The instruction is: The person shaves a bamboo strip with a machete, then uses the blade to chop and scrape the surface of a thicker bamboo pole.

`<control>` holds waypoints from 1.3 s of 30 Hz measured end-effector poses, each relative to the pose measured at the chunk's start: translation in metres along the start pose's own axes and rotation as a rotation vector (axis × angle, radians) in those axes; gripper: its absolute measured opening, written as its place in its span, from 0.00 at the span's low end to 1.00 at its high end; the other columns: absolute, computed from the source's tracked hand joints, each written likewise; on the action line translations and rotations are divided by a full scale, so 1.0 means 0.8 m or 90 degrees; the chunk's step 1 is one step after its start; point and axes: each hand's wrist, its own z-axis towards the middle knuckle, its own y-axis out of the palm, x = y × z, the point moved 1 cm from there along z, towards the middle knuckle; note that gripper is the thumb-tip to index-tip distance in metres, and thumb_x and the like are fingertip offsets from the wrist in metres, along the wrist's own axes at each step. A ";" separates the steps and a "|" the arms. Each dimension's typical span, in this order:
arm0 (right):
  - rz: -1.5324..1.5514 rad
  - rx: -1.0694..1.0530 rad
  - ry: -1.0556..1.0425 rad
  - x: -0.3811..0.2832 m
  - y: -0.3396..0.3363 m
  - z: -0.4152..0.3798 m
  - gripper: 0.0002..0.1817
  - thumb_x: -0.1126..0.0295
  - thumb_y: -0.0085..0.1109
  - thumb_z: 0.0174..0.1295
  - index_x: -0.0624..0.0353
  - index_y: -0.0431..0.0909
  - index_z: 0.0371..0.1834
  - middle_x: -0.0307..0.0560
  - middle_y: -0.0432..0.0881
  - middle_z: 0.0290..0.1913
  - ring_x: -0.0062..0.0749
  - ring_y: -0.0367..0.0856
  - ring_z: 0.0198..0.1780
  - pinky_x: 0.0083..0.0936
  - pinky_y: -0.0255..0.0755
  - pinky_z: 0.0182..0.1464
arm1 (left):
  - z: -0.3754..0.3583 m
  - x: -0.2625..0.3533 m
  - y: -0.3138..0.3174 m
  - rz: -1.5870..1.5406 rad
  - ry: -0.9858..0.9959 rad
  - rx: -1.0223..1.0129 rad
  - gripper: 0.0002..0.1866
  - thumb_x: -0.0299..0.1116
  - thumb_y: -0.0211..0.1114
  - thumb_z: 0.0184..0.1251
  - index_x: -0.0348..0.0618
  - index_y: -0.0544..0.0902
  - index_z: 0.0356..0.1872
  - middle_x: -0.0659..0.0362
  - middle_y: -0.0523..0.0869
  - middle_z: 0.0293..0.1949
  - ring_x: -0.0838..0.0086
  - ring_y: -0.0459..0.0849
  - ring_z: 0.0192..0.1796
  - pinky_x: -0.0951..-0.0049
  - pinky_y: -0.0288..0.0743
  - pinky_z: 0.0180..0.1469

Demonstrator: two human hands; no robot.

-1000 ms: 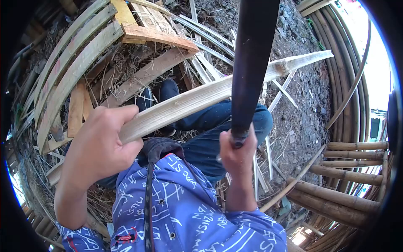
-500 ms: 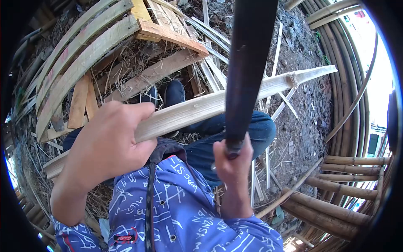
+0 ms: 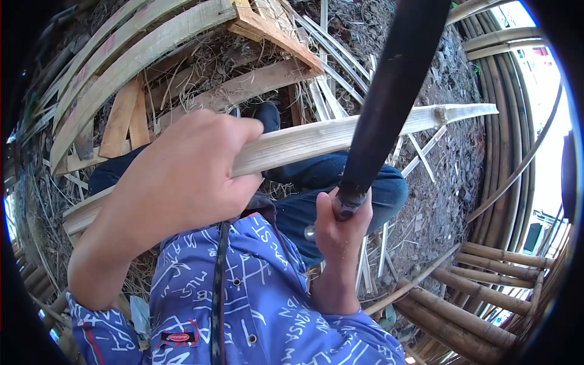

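Observation:
A pale split bamboo strip (image 3: 298, 142) with a knot near its far end stretches across my lap, its other end passing behind my left forearm. My left hand (image 3: 188, 170) is closed around the strip, thumb below and fingers over the top. In my right hand (image 3: 344, 234) is the handle of a machete (image 3: 395, 100), gripped in a closed fist with the dark blade pointing up and away, leaning right. The blade overlaps the strip between my left hand and the knot.
A wooden slatted frame (image 3: 267, 38) with curved boards lies ahead on the left. Thin bamboo strips (image 3: 420, 155) and curly shavings litter the dirt ground (image 3: 450, 140). Bamboo poles (image 3: 502, 152) line the right side, with thicker poles (image 3: 462, 319) low at the right.
The machete has shifted right along the strip and leans more to the right. My left hand appears farther right and slightly higher, still on the strip. The whole view has shifted slightly.

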 end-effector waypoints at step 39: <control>0.415 0.260 0.065 0.020 -0.126 -0.009 0.12 0.83 0.57 0.58 0.64 0.70 0.43 0.37 0.72 0.20 0.18 0.70 0.14 0.15 0.62 0.15 | -0.094 -0.143 0.100 -0.315 -0.046 -0.156 0.09 0.31 0.71 0.55 0.39 0.80 0.25 0.69 0.71 0.17 0.87 0.66 0.21 0.79 0.60 0.23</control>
